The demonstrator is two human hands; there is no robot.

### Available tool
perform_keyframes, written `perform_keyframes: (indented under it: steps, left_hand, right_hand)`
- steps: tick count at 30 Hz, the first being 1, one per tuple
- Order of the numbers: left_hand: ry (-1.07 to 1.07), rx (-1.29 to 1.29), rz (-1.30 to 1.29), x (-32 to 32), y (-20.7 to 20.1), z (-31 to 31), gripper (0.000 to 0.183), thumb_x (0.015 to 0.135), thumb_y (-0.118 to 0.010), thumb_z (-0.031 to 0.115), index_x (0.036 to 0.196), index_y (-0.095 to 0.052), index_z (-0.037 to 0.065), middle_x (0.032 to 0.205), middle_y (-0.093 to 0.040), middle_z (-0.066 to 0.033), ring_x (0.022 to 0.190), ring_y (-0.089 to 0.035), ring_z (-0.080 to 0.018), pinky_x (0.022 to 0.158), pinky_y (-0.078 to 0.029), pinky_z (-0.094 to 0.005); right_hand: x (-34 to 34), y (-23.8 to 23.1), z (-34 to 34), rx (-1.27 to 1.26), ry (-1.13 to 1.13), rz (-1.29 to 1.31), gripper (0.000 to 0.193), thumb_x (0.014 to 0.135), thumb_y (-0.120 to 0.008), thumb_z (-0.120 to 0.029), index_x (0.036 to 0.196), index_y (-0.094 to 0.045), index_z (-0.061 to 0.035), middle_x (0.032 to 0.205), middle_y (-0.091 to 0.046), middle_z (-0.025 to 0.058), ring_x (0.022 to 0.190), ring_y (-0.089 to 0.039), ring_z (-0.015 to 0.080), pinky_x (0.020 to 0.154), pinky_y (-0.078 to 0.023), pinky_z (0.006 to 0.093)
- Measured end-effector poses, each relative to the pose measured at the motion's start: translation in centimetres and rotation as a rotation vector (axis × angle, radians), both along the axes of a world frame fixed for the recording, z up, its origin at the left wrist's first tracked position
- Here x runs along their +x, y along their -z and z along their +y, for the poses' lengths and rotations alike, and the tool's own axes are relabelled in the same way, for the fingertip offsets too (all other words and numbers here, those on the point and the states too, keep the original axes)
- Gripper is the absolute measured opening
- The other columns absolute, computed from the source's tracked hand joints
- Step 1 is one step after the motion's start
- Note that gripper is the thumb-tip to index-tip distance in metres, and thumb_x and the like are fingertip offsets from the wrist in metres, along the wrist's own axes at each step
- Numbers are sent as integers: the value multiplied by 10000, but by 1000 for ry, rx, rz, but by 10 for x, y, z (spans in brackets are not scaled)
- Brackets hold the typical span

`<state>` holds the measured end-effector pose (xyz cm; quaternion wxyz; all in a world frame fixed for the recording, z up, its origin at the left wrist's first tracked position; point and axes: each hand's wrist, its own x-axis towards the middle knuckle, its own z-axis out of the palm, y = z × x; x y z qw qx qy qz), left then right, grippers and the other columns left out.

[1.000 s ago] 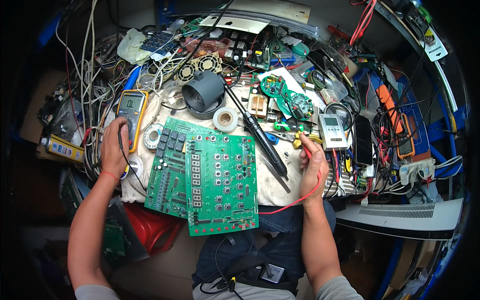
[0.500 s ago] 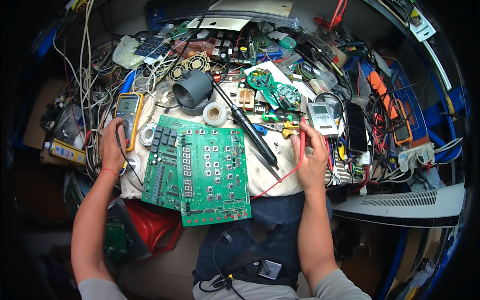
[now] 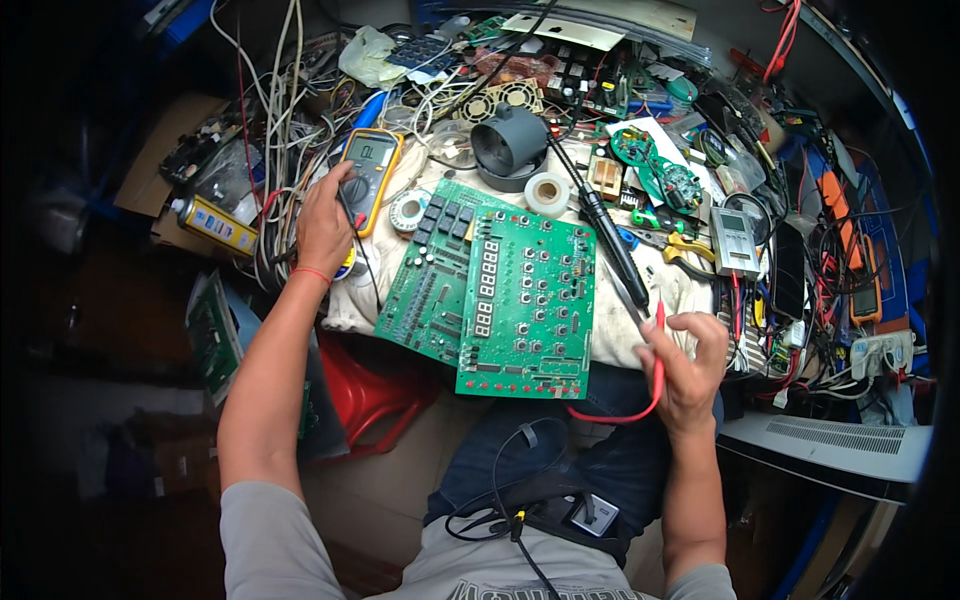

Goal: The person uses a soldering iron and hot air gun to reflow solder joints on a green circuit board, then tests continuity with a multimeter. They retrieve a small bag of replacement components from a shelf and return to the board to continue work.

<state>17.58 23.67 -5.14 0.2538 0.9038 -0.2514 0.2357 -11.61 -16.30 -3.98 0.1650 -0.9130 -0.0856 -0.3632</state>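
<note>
Resting on the dial of the yellow multimeter (image 3: 368, 172), the left hand (image 3: 325, 225) has its fingers curled over the meter's lower half, thumb side toward the rotary knob; the grip looks closed on the meter body, though whether it is turning the knob or only steadying it cannot be told. That meter sits at about ten o'clock from the big green circuit board (image 3: 528, 302), which lies flat on a pale cloth at the front edge of the crowded bench. A second, darker green board (image 3: 432, 275) lies partly under its left side. At twelve o'clock from the boards stand a grey funnel-shaped part (image 3: 508, 140) and a roll of tape (image 3: 547, 190), just beside each other. A long black soldering iron (image 3: 608, 240) slants down past the board's upper right corner.

Further right, the right hand (image 3: 688, 368) is pinched shut on the red test probe (image 3: 659, 345), tip pointing up, at about four o'clock from the large board and clear of it. The probe's red lead (image 3: 610, 415) loops back under the board's lower edge.

To do this step well, I judge the meter range should be settled first with the left hand while the probe is kept off the board, then the probe brought down near upright onto one pad only, the lead kept slack so it does not drag the board.
</note>
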Motion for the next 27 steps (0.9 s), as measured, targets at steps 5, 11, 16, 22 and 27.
perform_keyframes:
  steps: [5, 11, 16, 22, 27]
  left_hand:
    - [128, -356, 120, -30, -17, 21, 519, 911, -370, -47, 1396, -554, -46, 1303, -663, -191, 1239, -636, -285, 1129, -441, -384]
    - [103, -902, 215, -136, -52, 48, 439, 1066, -473, 85, 1488, -382, 10, 1314, -610, -205, 899, -696, -197, 709, -557, -268]
    - [135, -746, 427, -239, -84, 15, 607, 1070, -450, 55, 1601, -157, 38, 1410, -575, -272, 859, -728, -198, 595, -538, -217]
    - [317, -489, 1096, -269, -85, -18, 406, 1093, -496, 156, 1460, -454, -11, 1085, -717, -131, 874, -719, -157, 769, -574, -305]
    - [307, -358, 1306, -251, -88, -16, 403, 1080, -577, 274, 1387, -550, 14, 910, -710, -50, 823, -649, -79, 752, -515, -268]
  right_hand:
    - [-26, -27, 11, -165, -170, 175, 276, 787, -847, -307, 977, -736, -140, 902, -663, 1, 936, -657, 225, 953, -492, 477]
    - [-24, -50, 48, -110, -455, 198, 357, 774, -853, -284, 1058, -737, -101, 692, -471, -1, 579, -497, 179, 511, -373, 341]
    - [-5, -68, 104, -85, -721, 352, 559, 821, -783, -261, 1323, -655, -50, 815, -513, 27, 725, -556, 199, 635, -440, 358]
    - [15, -68, 133, -218, -660, 249, 473, 912, -583, -176, 1349, -635, -2, 876, -521, 28, 790, -537, 186, 709, -434, 329]
    - [14, -58, 128, -235, -661, 414, 476, 867, -719, -188, 1315, -657, -38, 1011, -637, 61, 864, -627, 221, 754, -508, 368]
